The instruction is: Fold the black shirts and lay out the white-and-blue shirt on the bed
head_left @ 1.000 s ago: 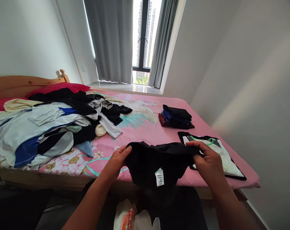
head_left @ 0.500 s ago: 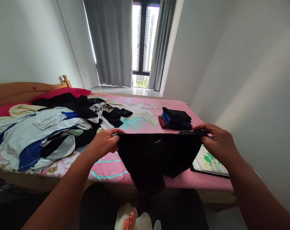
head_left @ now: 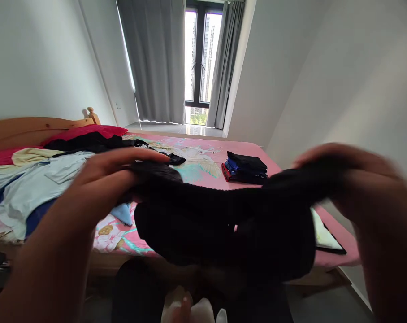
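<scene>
Stretched between both hands, close in front of me, is a pair of black shorts (head_left: pixel 220 224), with its waist edge along the top and the dark cloth hanging over the bed's front edge. My left hand (head_left: pixel 106 175) is closed on one end of the waist, fingers on top. My right hand (head_left: pixel 361 179), blurred by motion, grips the other end. Beyond the right end, a folded stack of clothes (head_left: pixel 246 167) in black, blue and red lies on the bed. A loose heap of clothes (head_left: pixel 65 172) spreads behind my left hand.
The bed (head_left: pixel 203 154) has a pink patterned sheet and a wooden headboard (head_left: pixel 38 128) at left. Red pillows (head_left: pixel 106 131) lie near it. A flat, pale, dark-edged item (head_left: pixel 326 235) rests at the front right. A window (head_left: pixel 201 58) with grey curtains (head_left: pixel 159 63) is behind.
Both hands have come nearer and moved farther apart, raising the shorts. The waist edge now sags in the middle, and the cloth covers more of the heap and bed.
</scene>
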`<state>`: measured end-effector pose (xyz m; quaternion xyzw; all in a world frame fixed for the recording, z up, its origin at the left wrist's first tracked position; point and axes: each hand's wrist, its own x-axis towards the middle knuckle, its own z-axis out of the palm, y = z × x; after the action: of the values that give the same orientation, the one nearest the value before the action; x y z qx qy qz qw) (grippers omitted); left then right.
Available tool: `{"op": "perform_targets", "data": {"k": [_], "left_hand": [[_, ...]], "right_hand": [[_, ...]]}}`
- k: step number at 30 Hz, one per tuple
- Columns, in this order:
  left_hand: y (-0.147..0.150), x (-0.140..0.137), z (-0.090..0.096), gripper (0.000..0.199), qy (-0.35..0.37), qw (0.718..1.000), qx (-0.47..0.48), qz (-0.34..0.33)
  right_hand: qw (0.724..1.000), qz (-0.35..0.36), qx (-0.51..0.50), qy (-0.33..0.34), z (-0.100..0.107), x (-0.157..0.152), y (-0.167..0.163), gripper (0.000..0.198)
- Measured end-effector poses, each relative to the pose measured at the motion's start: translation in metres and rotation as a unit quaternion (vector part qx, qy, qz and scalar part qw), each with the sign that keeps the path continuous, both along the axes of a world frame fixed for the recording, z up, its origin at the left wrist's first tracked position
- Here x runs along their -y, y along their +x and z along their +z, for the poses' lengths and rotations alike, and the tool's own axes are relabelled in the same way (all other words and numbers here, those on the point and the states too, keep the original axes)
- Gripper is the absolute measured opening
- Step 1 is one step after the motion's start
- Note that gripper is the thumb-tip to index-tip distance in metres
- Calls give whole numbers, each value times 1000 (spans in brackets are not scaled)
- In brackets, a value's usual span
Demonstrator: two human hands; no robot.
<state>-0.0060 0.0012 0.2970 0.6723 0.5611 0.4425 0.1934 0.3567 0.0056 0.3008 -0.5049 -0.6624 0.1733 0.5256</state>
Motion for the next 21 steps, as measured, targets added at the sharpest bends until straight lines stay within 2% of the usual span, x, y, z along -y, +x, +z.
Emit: {"op": "perform_targets", "data": {"k": [2,4,5,8,10,12,14,17,21], "left_hand": [[-7,-16,0,44,-86,993,-73,-15],[-15,-31,-3,39,-138,985,-107,-2],[-17,-36,-6,38,-145,983,-113,3],[-17,-41,-19,29,-102,980,-171,-12],[-15,-42,-30,20,-64,974,-218,-21],[-14,-44,-42,22,-100,973,-205,-46],[-15,-47,-51,25,-168,972,-145,-79],[-17,-49,-62,27,-191,975,-68,-95],[-25,-52,-75,31,-205,972,-72,-90]], "right_hand": [[991,14,88,-96,-4,-21,6,26],[985,-3,118,-124,-9,-38,10,29],[988,-2,97,-117,-13,-43,10,31],[988,78,26,-132,-25,-47,5,29],[972,152,19,-178,-35,-48,0,27],[942,218,18,-253,-44,-50,-3,28],[921,250,5,-298,-51,-53,-3,27],[907,281,-18,-314,-57,-55,-2,30],[891,339,-22,-302,-65,-52,1,39]]}}
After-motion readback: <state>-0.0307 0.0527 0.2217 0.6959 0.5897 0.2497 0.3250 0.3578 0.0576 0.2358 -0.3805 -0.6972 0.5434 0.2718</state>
